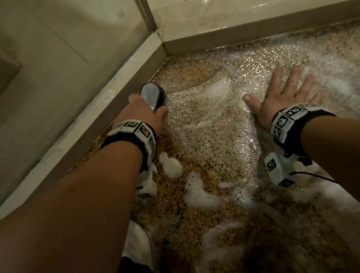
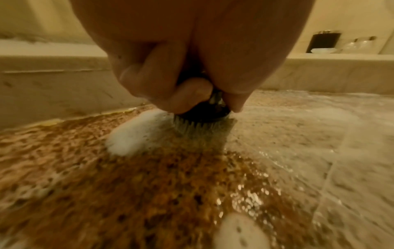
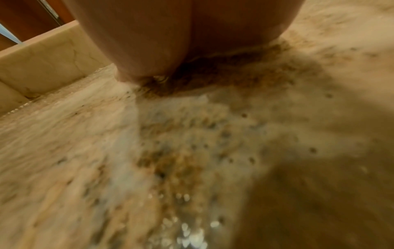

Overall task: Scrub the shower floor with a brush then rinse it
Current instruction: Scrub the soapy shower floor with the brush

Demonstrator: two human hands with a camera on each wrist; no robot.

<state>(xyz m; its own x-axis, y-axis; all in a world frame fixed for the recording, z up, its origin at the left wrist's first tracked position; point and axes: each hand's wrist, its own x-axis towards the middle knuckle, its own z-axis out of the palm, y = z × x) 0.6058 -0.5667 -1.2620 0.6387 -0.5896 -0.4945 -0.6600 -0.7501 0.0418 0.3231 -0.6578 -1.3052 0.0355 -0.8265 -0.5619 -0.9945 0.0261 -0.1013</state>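
Observation:
A dark brush (image 1: pixel 153 94) with a shiny grey top stands bristles-down on the speckled brown shower floor (image 1: pixel 208 137), close to the left curb. My left hand (image 1: pixel 145 111) grips it from behind; in the left wrist view the fingers (image 2: pixel 149 80) curl round the brush (image 2: pixel 204 114) and its bristles press the wet floor beside a lump of white foam (image 2: pixel 132 133). My right hand (image 1: pixel 285 94) lies flat on the wet floor with fingers spread, holding nothing. In the right wrist view only the palm heel (image 3: pixel 162 50) on the sudsy floor shows.
A raised stone curb (image 1: pixel 96 114) runs along the left and another (image 1: pixel 252 33) along the back, meeting in a corner. Foam patches (image 1: pixel 198 192) and a water film cover the floor. A dark container and a white dish (image 2: pixel 323 48) sit on a far ledge.

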